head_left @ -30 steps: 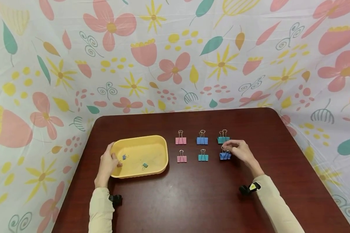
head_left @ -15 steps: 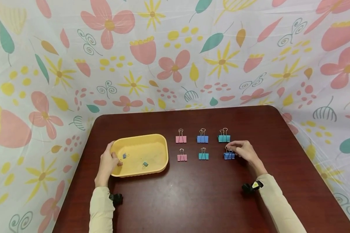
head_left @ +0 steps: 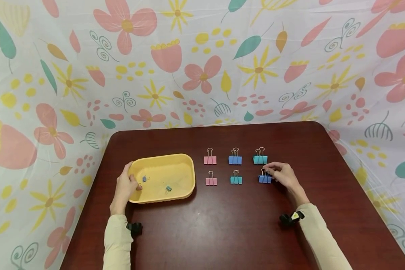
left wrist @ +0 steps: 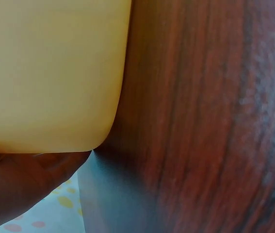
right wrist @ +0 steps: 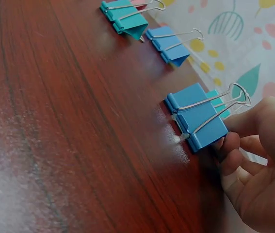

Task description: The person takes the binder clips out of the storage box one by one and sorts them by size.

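Fingers (right wrist: pixel 232 162) curled, right hand (head_left: pixel 285 176) touching front blue clip (right wrist: pixel 195 114).

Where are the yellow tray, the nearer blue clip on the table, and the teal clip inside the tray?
Yellow tray (head_left: pixel 165 172), head view: bare floor.
Nearer blue clip (right wrist: pixel 198 117), right wrist view: broad face between handles.
Teal clip (head_left: pixel 168 188), head view: small body.

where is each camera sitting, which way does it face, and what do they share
Head: on the head, facing forward and down at the table; the left hand, right hand and both sleeves show.
Left wrist: worn there, facing the yellow tray; part of the left hand shows lower left.
Right wrist: worn there, facing the blue clip; the right hand shows at right.
Shared: head and right wrist both show that clip.
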The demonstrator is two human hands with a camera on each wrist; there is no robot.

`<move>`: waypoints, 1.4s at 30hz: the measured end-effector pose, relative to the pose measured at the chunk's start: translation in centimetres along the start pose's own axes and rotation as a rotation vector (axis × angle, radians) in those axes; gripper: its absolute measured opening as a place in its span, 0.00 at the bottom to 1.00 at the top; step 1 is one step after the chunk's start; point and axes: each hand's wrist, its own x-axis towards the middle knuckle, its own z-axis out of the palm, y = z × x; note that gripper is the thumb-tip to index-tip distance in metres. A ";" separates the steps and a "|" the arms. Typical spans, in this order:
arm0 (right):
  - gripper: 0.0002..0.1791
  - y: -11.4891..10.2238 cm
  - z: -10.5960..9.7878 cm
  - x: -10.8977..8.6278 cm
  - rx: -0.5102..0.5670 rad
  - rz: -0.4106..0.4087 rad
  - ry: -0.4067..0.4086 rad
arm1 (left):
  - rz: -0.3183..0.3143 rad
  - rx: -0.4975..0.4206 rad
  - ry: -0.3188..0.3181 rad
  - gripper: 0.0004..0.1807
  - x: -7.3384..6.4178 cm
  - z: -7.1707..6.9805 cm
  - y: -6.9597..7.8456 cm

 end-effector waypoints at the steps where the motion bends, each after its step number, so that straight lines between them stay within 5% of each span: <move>1: 0.14 0.0 0.0 0.0 -0.002 0.001 0.005 | 0.001 -0.001 0.001 0.31 0.1 0.0 0.0; 11: 0.17 -1.3 0.0 0.7 0.010 0.007 0.069 | -0.010 -0.021 -0.004 0.31 0.4 -0.4 0.3; 23: 0.16 -8.3 1.1 3.6 -0.006 -0.163 0.041 | -0.055 -0.037 -0.030 0.31 0.1 -0.8 0.1; 31: 0.11 -12.9 3.9 4.7 0.049 -0.241 -0.024 | -0.029 -0.017 -0.012 0.31 0.0 -0.7 -0.1; 42: 0.08 -18.5 10.5 5.8 0.079 -0.349 -0.166 | -0.041 -0.040 -0.023 0.31 -0.4 -0.2 0.0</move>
